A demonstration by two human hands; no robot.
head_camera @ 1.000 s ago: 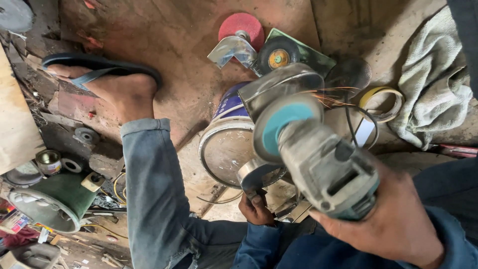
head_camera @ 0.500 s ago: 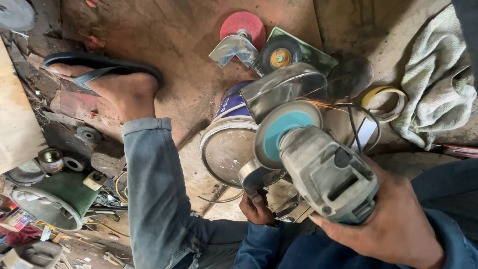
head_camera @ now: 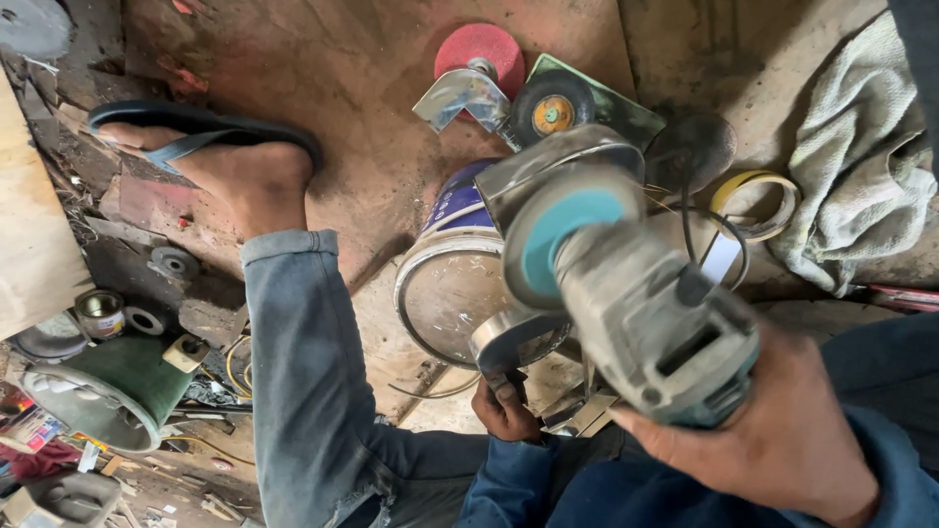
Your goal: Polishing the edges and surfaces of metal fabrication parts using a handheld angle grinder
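Count, head view:
- 2 hands: right hand (head_camera: pixel 782 440), left hand (head_camera: pixel 504 411)
- 1 angle grinder (head_camera: pixel 636 303), in the right hand
- 1 small metal ring piece (head_camera: pixel 514 342), at the left hand
- 1 paint can (head_camera: pixel 450 264) on its side
- 1 bare foot (head_camera: pixel 245 176) in 1 blue flip-flop (head_camera: pixel 196 122)
- 1 jeans leg (head_camera: pixel 303 362)
- 1 red abrasive wheel (head_camera: pixel 479 49)
- 1 black disc with yellow hub (head_camera: pixel 553 108)
- 1 dark worn disc (head_camera: pixel 699 147)
- 1 loose metal guard (head_camera: pixel 460 98)
- 1 roll of yellow tape (head_camera: pixel 753 200)
- 1 grey rag (head_camera: pixel 861 166)
- 1 green cone-shaped housing (head_camera: pixel 108 391)
- 1 small tin (head_camera: pixel 98 313)

Clutter at lower left too jumbled to count.
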